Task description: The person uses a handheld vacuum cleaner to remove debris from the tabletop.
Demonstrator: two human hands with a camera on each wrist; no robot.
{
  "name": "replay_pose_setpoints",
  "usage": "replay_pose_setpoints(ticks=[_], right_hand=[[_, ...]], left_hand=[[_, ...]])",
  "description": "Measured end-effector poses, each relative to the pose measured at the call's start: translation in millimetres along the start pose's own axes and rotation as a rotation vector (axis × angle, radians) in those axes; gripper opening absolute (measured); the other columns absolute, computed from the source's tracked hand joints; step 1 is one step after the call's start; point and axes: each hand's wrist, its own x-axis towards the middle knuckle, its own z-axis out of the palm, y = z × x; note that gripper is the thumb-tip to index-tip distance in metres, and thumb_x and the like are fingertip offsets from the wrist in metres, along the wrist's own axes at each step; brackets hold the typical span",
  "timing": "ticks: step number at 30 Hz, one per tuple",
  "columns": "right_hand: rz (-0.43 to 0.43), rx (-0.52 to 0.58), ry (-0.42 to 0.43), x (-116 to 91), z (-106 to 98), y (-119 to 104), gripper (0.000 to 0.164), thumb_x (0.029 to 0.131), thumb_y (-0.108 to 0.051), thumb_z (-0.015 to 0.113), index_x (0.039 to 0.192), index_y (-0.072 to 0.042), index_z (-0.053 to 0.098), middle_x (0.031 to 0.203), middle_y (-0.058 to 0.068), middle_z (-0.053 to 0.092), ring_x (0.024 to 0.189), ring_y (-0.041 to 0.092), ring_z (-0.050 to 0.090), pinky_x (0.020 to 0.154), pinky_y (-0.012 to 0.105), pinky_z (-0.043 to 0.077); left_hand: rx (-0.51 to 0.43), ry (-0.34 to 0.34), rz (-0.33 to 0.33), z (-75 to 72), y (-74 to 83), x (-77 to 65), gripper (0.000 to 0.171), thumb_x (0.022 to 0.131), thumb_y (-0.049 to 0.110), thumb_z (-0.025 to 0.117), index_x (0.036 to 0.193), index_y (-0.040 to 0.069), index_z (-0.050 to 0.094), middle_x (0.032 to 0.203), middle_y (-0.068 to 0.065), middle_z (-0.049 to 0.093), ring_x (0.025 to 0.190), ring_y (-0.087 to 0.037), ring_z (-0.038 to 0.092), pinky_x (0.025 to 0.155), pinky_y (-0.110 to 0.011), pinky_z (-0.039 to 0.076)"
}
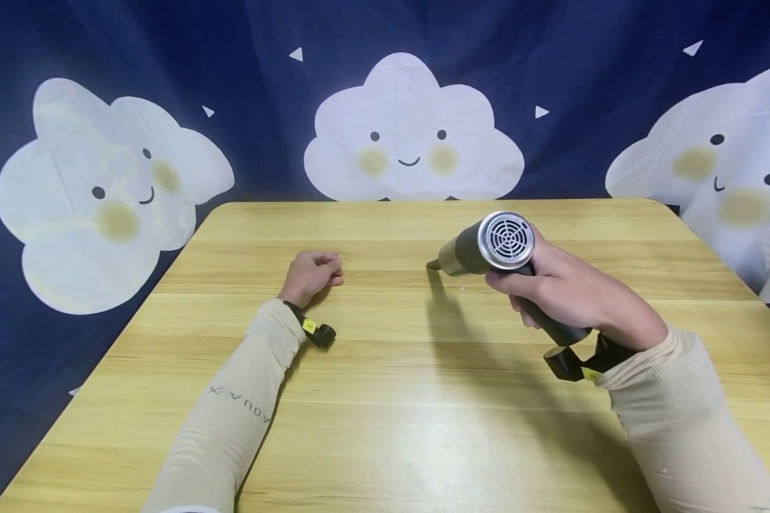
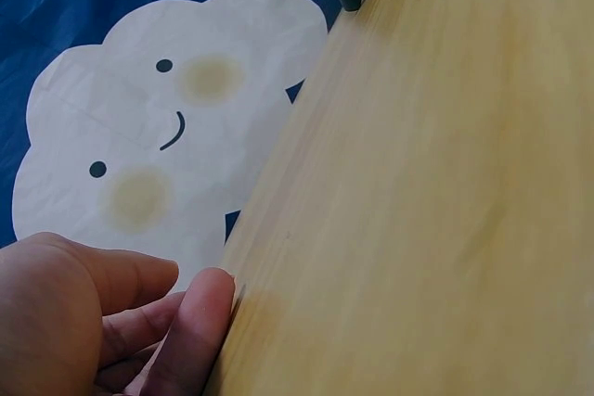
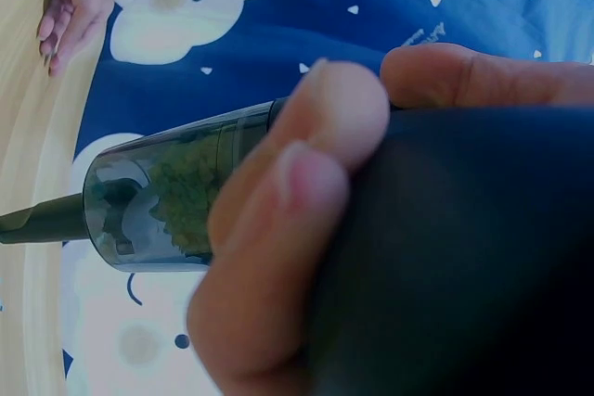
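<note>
My right hand [image 1: 552,285] grips the handle of a black and silver handheld vacuum cleaner [image 1: 468,249], fingers wrapped round it. The vacuum tilts down to the left, and its narrow dark nozzle [image 1: 433,264] is at or just above the tabletop; contact cannot be told. In the right wrist view its see-through dust cup [image 3: 153,197] shows something greenish inside. Small white specks [image 1: 463,288] lie on the wood near the nozzle. To the left, my left hand [image 1: 312,276] rests on the table, fingers loosely curled, with nothing visible in them.
A light wood-grain table [image 1: 372,427] spreads beneath both arms, its far edge rounded at the corners. Behind it hangs a dark blue curtain [image 1: 257,85] printed with white smiling clouds [image 1: 411,107]. Each wrist wears a small black camera [image 1: 321,335].
</note>
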Motion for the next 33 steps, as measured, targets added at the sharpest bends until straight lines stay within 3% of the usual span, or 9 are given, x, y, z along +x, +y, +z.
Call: replay_pose_setpoints(ticks=[33], right_hand=[[0.027,0.016,0.005,1.7,-7.0,2.9,0.042,0.097,-0.021,0.056,0.129,-0.015,0.030,0.069,0.018,0.050,0.049,0.029,0.052,0.043,0.038,0.053]], left_hand=[[-0.003,-0.006,-0.003,0.5,3.0,-3.5,0.027,0.093,0.011,0.060,0.114,-0.005,0.063,0.132,-0.012,0.056,0.079,-0.010,0.066,0.069,-0.015,0.060]])
